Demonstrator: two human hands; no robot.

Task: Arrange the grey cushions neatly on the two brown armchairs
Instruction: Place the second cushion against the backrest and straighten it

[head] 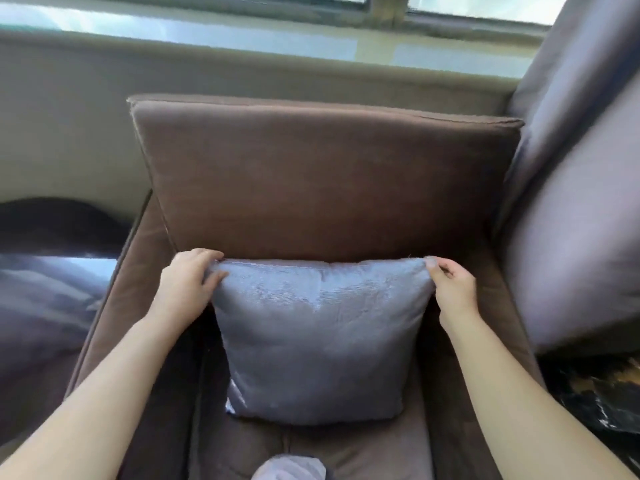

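A grey square cushion (318, 337) stands upright on the seat of a brown armchair (322, 181), leaning against its back pad. My left hand (188, 282) grips the cushion's top left corner. My right hand (450, 289) pinches its top right corner. Both forearms reach in from the bottom of the view.
A large grey curtain or cushion (575, 202) hangs at the right, over the armrest. Dark grey fabric (45, 299) lies to the left of the chair. A window sill (242, 36) runs behind. A dark patterned surface (602, 400) shows at the lower right.
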